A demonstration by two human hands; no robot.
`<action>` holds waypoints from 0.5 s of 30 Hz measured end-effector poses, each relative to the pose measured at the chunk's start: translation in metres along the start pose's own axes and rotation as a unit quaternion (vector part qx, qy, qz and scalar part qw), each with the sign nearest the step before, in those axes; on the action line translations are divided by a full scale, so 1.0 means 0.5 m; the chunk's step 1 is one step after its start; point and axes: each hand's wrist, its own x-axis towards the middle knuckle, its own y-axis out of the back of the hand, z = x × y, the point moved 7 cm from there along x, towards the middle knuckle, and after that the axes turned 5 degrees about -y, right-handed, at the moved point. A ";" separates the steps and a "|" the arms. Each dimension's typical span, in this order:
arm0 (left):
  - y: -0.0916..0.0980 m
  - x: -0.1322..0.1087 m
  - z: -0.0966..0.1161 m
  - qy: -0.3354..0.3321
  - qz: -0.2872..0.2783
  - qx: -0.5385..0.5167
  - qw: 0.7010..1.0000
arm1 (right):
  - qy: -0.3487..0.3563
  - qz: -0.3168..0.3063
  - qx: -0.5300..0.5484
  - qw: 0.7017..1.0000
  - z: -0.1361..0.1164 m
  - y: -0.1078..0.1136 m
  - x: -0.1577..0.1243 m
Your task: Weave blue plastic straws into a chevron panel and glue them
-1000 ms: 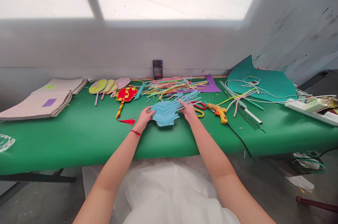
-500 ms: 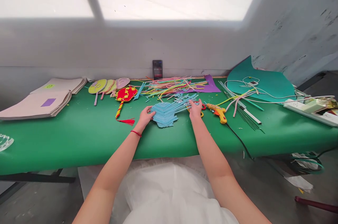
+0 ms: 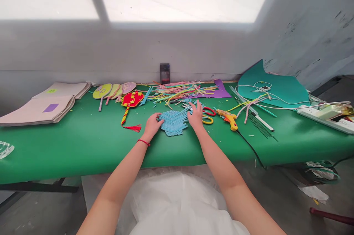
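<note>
A light-blue panel of pipe cleaners (image 3: pixel 173 121), laid side by side in a V pattern, lies on the green table in front of me. My left hand (image 3: pixel 153 125) pinches its left edge between thumb and fingers. At the panel's right side, my right hand (image 3: pixel 195 115) has its fingers apart, the thumb by the edge; it partly hides the loose strip ends there. Scissors with red and yellow handles (image 3: pixel 208 120) lie just right of this hand, their blades partly covered. Small blue offcuts (image 3: pixel 188 100) are scattered behind the panel.
A yellow glue gun (image 3: pixel 230 119) with a black cord rests to the right. A red-and-yellow tasselled fan (image 3: pixel 132 99) and several pastel fans (image 3: pixel 103 91) lie left. Behind is a pipe cleaner pile (image 3: pixel 182 91). Paper stacks (image 3: pixel 35 109) and a power strip (image 3: pixel 323 115) flank the table.
My right hand has moved left from the strip ends to the panel's right edge, and its fingers have spread. More of the scissors shows. My left hand stays at the left edge.
</note>
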 end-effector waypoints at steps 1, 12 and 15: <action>0.002 0.000 0.000 -0.010 0.004 0.018 1.000 | -0.006 -0.036 -0.017 0.999 0.001 -0.016 -0.005; 0.099 0.163 -0.061 -0.029 0.071 0.199 0.977 | -0.003 -0.034 -0.002 0.999 0.006 -0.025 -0.005; 0.084 0.221 -0.089 0.018 0.008 0.260 0.965 | 0.010 -0.028 0.009 1.000 0.003 -0.029 -0.006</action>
